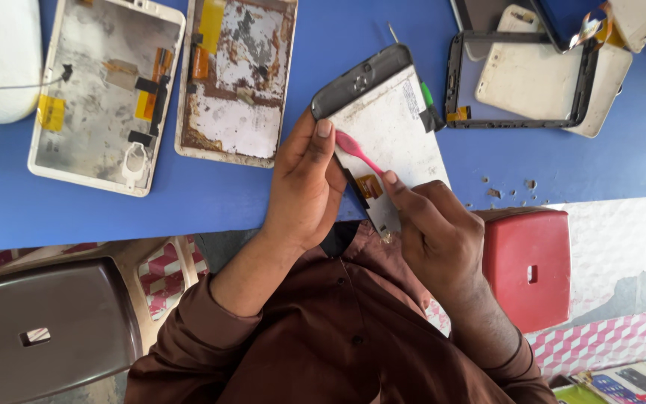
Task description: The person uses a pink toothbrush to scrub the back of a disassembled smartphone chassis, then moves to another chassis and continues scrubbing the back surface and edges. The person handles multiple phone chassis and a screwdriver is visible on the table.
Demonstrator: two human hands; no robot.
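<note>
single head-worn view, no second one to overlap with. looks steeply down over the chest onto the near edge of the blue counter (338,30). frame appears flipped: torso at bottom centre, counter across the top. close range, left hand (304,187) and right hand (435,228) mid-frame. stools and patterned floor fill the lower corners.

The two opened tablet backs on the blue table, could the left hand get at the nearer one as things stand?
Probably yes, but only after letting go. The left hand is gripping the screen panel that the right hand works with a pink tool. The nearer tablet back lies just beside it, with bare blue table between them.
</note>
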